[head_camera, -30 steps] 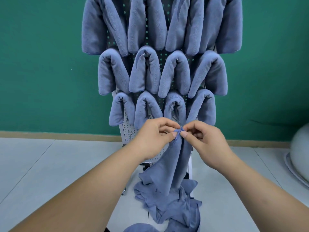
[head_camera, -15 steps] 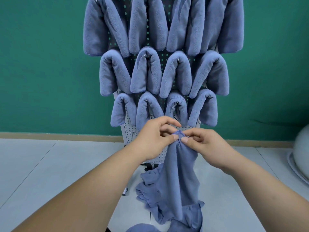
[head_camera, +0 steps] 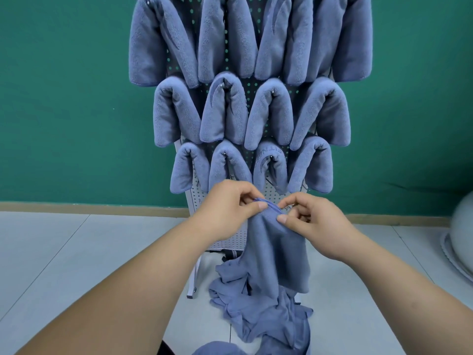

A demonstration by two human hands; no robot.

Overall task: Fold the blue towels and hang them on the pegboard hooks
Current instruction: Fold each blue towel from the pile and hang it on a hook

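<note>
A blue towel (head_camera: 277, 254) hangs from both of my hands in front of the pegboard (head_camera: 225, 237). My left hand (head_camera: 227, 210) pinches its top hem between thumb and fingers. My right hand (head_camera: 311, 222) pinches the same hem a short way to the right. Below them the cloth drops onto a heap of loose blue towels (head_camera: 258, 316) on the floor. Several folded blue towels (head_camera: 252, 111) hang over hooks in three rows on the board, covering most of it.
The pegboard stands on a white frame leg (head_camera: 194, 280) against a green wall (head_camera: 64, 98) with a wooden skirting. Pale floor tiles (head_camera: 76, 265) spread to both sides. A grey-white rounded object (head_camera: 460, 242) sits at the right edge.
My hands have slid a little apart along the top hem, so the towel hangs wider. The view has shifted slightly lower on the board.
</note>
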